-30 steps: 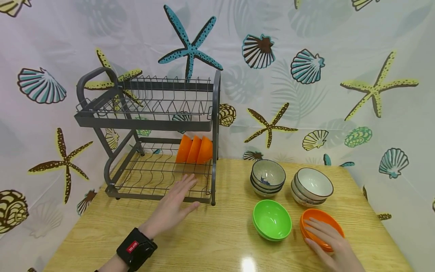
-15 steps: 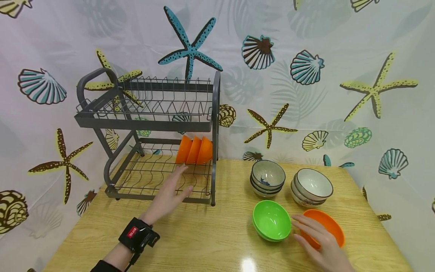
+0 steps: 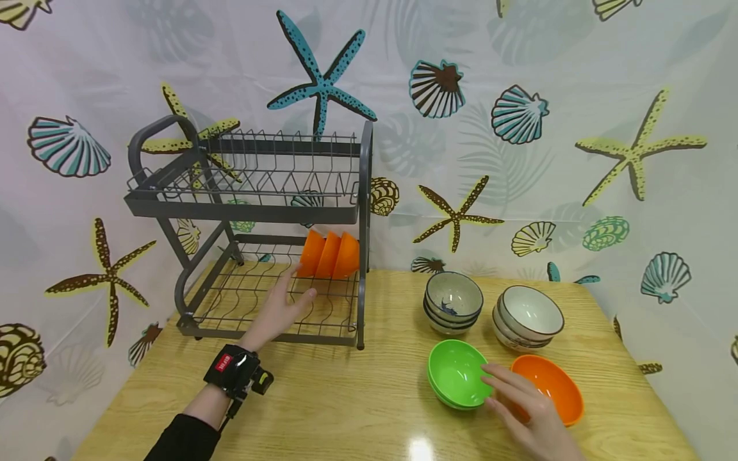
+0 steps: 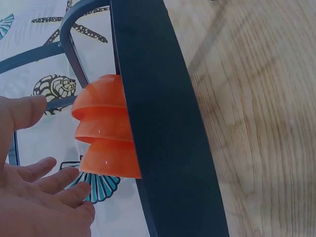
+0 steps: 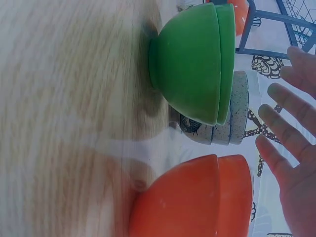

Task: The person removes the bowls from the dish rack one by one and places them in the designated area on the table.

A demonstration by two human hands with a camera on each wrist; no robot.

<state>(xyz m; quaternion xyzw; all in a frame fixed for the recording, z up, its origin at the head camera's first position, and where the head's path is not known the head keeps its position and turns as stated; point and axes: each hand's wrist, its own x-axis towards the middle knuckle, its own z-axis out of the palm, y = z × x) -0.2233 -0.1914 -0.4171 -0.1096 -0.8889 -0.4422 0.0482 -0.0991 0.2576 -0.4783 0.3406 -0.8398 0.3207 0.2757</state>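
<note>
Three orange bowls [image 3: 328,255] stand on edge, side by side, at the right end of the rack's lower tier. My left hand [image 3: 279,314] reaches into that tier with extended fingers, the fingertips close to the leftmost bowl. In the left wrist view its thumb and fingers are spread and hold nothing. On the right, my right hand [image 3: 527,406] hovers over the gap between the nested green bowls [image 3: 458,371] and the nested orange bowls [image 3: 553,387]. Its fingertips overlap the green rim in the head view. The right wrist view shows that hand empty, its fingers above the bowls' rims.
A dark grey two-tier dish rack [image 3: 245,211] stands at the left of the wooden table [image 3: 334,410]. Behind the green bowls sit a stack of speckled blue-rimmed bowls [image 3: 452,301] and a stack of white bowls [image 3: 527,317]. A shell-patterned cloth [image 3: 536,173] hangs behind.
My left hand has moved farther into the lower tier, nearer the orange bowls. The right hand has shifted left, from over the orange stack to the green bowls' edge.
</note>
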